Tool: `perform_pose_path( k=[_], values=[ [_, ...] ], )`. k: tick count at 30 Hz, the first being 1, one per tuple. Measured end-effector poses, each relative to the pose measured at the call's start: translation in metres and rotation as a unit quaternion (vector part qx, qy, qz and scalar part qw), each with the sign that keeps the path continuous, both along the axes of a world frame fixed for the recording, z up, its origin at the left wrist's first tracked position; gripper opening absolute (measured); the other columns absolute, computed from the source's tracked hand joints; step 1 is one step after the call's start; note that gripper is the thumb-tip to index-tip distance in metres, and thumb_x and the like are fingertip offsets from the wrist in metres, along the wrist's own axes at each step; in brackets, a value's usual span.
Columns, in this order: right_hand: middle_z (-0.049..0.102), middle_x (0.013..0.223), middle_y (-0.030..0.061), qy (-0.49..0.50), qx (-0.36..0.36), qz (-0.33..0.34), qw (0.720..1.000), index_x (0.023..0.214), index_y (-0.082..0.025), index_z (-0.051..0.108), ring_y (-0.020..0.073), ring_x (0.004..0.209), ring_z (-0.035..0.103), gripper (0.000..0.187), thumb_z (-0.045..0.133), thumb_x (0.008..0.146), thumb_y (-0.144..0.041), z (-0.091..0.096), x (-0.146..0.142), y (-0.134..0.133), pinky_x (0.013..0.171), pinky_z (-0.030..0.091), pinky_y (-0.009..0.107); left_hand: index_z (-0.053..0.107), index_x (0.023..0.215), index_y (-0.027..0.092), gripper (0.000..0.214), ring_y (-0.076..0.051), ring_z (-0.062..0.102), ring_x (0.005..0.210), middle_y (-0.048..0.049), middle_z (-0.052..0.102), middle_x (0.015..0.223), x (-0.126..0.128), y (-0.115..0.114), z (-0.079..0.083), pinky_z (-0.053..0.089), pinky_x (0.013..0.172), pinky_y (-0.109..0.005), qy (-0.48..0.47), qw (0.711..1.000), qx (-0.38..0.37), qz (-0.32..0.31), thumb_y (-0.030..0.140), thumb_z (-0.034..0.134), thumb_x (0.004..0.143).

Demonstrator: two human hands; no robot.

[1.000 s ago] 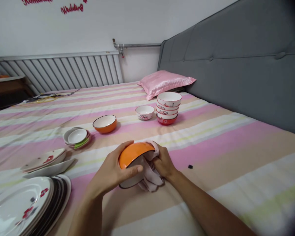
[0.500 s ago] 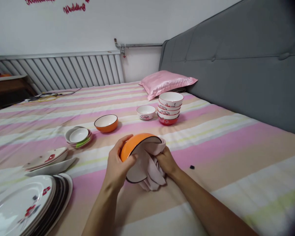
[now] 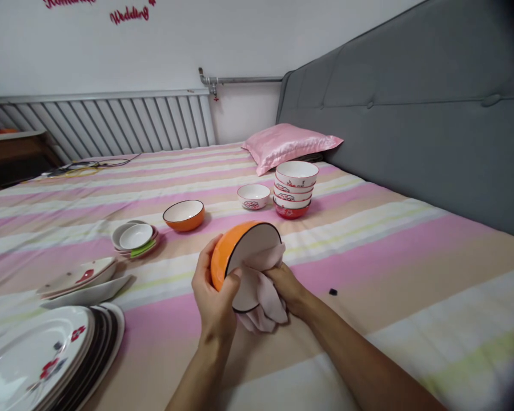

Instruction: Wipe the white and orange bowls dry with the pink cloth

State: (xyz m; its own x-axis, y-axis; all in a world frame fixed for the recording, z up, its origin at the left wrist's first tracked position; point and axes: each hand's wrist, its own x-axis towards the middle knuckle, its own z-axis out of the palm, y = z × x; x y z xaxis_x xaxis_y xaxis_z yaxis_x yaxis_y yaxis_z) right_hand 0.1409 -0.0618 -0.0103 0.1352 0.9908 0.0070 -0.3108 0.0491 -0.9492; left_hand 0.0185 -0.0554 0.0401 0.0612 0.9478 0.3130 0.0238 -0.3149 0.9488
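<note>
My left hand (image 3: 212,297) grips an orange bowl (image 3: 229,254) with a white inside, tipped on edge so its opening faces me and to the right. My right hand (image 3: 289,288) holds a pale pink cloth (image 3: 261,288) pressed into the bowl's inside. Both hands hover just above the striped bedsheet (image 3: 368,245).
A second orange bowl (image 3: 184,214), a small white bowl (image 3: 253,196) and a stack of patterned bowls (image 3: 294,188) stand farther off. Small saucers (image 3: 134,238) and stacked plates (image 3: 47,354) lie at the left. A pink pillow (image 3: 289,144) and grey headboard (image 3: 411,114) are behind.
The bowl has been turned from rim-down to standing on edge with its white inside showing. The cloth has moved from the outside into the inside.
</note>
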Motion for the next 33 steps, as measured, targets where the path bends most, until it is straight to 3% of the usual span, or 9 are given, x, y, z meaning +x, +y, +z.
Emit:
perform_pose_path(
  k=[3,6,13,17,20,23,27,30,33],
  values=[
    [0.073,0.092,0.0069,0.082,-0.046,0.059,0.994,0.102,-0.018,0.068,0.0237,0.084,0.069,0.038,0.074,0.066,-0.030,-0.002,0.001,-0.002,0.076,0.057,0.035,0.046,0.132,0.018,0.070,-0.031,0.057,0.108,-0.0089,0.061,0.119,-0.001,-0.001,-0.003,0.050,0.081,-0.036,0.036,0.999,0.008,0.016,0.042,0.052,0.067],
    [0.073,0.095,0.0073,0.103,-0.041,0.092,0.990,0.101,-0.018,0.068,0.0244,0.089,0.068,0.039,0.076,0.064,-0.026,-0.001,0.002,-0.004,0.079,0.056,0.035,0.043,0.135,0.019,0.071,-0.031,0.057,0.107,-0.0085,0.061,0.119,0.001,-0.004,-0.006,0.050,0.081,-0.036,0.034,0.999,0.011,0.022,0.042,0.051,0.069],
    [0.070,0.104,0.0092,0.110,-0.024,0.145,0.983,0.106,-0.016,0.067,0.0253,0.101,0.064,0.043,0.075,0.066,-0.028,0.005,0.002,-0.008,0.088,0.052,0.037,0.038,0.135,0.018,0.068,-0.031,0.052,0.115,-0.0092,0.053,0.127,0.011,-0.011,-0.004,0.045,0.091,-0.038,-0.110,0.993,-0.029,0.016,0.033,0.053,0.070],
    [0.073,0.094,0.0073,0.132,-0.032,0.084,0.987,0.098,-0.016,0.068,0.0237,0.086,0.068,0.036,0.072,0.063,-0.022,0.002,0.002,-0.003,0.078,0.055,0.034,0.039,0.133,0.017,0.067,-0.029,0.051,0.118,-0.0102,0.053,0.129,0.008,-0.004,0.000,0.042,0.096,-0.038,-0.088,0.995,-0.042,-0.030,0.033,0.059,0.071],
    [0.073,0.088,0.0060,0.122,-0.041,-0.027,0.991,0.096,-0.016,0.067,0.0226,0.077,0.068,0.033,0.066,0.062,-0.020,-0.005,0.005,0.004,0.069,0.055,0.032,0.044,0.130,0.016,0.071,-0.031,0.047,0.122,-0.0112,0.053,0.132,0.004,0.005,0.005,0.040,0.098,-0.038,-0.038,0.995,-0.070,-0.067,0.037,0.066,0.067],
    [0.072,0.078,0.0035,0.042,-0.019,-0.116,0.992,0.082,-0.017,0.068,0.0202,0.071,0.065,0.021,0.057,0.065,-0.022,-0.013,0.012,0.010,0.063,0.052,0.028,0.051,0.125,0.013,0.066,-0.033,0.049,0.121,-0.0132,0.057,0.128,-0.003,0.012,0.012,0.041,0.096,-0.041,-0.001,0.981,-0.149,-0.127,0.045,0.065,0.068],
    [0.063,0.059,0.0007,-0.128,0.027,-0.142,0.981,0.059,-0.017,0.062,0.0175,0.062,0.057,0.016,0.051,0.068,-0.024,-0.019,0.019,0.013,0.057,0.045,0.026,0.057,0.118,0.013,0.063,-0.034,0.054,0.113,-0.0139,0.064,0.117,-0.017,0.019,0.017,0.044,0.089,-0.041,0.060,0.958,-0.212,-0.184,0.043,0.068,0.064],
    [0.062,0.057,0.0002,-0.170,0.026,-0.133,0.976,0.058,-0.017,0.060,0.0179,0.062,0.057,0.017,0.049,0.069,-0.025,-0.018,0.022,0.012,0.058,0.045,0.027,0.056,0.117,0.013,0.061,-0.032,0.058,0.105,-0.0122,0.065,0.113,-0.025,0.023,0.017,0.045,0.084,-0.039,0.079,0.949,-0.210,-0.223,0.033,0.067,0.061],
    [0.064,0.062,0.0015,-0.210,0.015,-0.135,0.968,0.063,-0.018,0.062,0.0198,0.067,0.059,0.017,0.050,0.070,-0.027,-0.013,0.024,0.010,0.062,0.047,0.029,0.058,0.112,0.013,0.054,-0.028,0.060,0.094,-0.0095,0.068,0.101,-0.025,0.024,0.014,0.045,0.079,-0.036,0.083,0.953,-0.205,-0.207,0.027,0.063,0.060]
  ],
)
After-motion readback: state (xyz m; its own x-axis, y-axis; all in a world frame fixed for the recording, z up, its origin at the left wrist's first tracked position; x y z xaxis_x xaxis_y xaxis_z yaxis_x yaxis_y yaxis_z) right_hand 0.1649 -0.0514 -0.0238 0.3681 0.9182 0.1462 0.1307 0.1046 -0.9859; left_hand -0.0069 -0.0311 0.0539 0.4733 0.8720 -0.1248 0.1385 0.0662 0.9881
